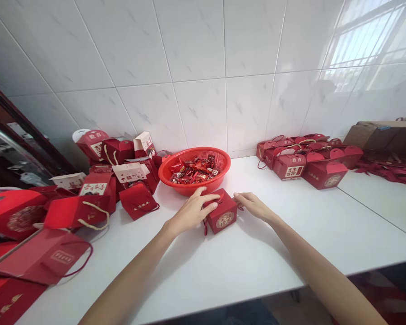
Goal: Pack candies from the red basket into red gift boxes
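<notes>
In front of me on the white table stands a small red gift box (224, 220) with a round gold emblem on its front. My left hand (192, 211) holds it at the top left, fingers spread and two fingertips on the lid. At the box's right side, my right hand (253, 206) has its fingertips pinched together on a dark red cord (240, 208). More of the cord hangs down at the left of the box. Just behind is a red plastic basket (194, 187) filled with wrapped candies (196, 170).
Many red boxes (98, 189), some with open flaps, crowd the left side. Closed boxes (325, 174) stand in a group at the back right. Beyond them are a cardboard box (372, 141) and a dark red heap (392, 169). A tiled wall (203, 113) borders the table (203, 280).
</notes>
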Motion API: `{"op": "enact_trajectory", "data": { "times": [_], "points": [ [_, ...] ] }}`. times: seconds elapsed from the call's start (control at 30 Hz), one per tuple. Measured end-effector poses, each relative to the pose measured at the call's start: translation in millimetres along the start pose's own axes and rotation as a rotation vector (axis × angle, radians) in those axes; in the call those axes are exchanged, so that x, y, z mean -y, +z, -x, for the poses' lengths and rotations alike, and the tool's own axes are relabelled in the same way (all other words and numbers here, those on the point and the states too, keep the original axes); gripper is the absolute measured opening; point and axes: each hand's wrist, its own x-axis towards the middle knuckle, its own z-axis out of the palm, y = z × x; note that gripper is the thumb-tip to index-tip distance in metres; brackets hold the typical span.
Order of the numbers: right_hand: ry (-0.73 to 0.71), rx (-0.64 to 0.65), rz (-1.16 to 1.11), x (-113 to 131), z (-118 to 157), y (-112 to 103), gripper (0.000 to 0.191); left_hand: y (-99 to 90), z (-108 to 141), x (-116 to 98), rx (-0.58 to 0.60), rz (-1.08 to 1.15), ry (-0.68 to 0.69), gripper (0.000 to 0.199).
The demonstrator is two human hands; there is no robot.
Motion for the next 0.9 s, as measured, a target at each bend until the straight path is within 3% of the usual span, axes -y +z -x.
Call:
{"op": "enact_trajectory", "data": {
  "times": [0.17,0.37,0.53,0.67,0.8,0.9],
  "points": [
    [0.021,0.002,0.045,-7,-3,6,0.02,-4.8,2,8,0.027,-0.005,-0.048,0.05],
    [0.073,-0.056,0.088,-9,-6,10,0.027,-10.1,-8,13,0.152,0.192,0.062,0.045],
    [0.027,-0.094,0.274,-8,-6,4,0.018,-0.6,-12,21,0.027,0.339,0.057,0.058],
    [0.044,-0.143,0.396,-7,-6,2,0.017,4.0,-11,29,-0.012,0.325,-0.007,0.059],
    [0.064,-0.081,0.386,-9,-6,2,0.015,7.8,-9,32,-0.035,0.367,-0.027,0.059],
    [0.057,-0.118,0.279,-8,-6,-3,0.009,10.8,-9,31,-0.072,0.487,-0.063,0.058]
  ]
}}
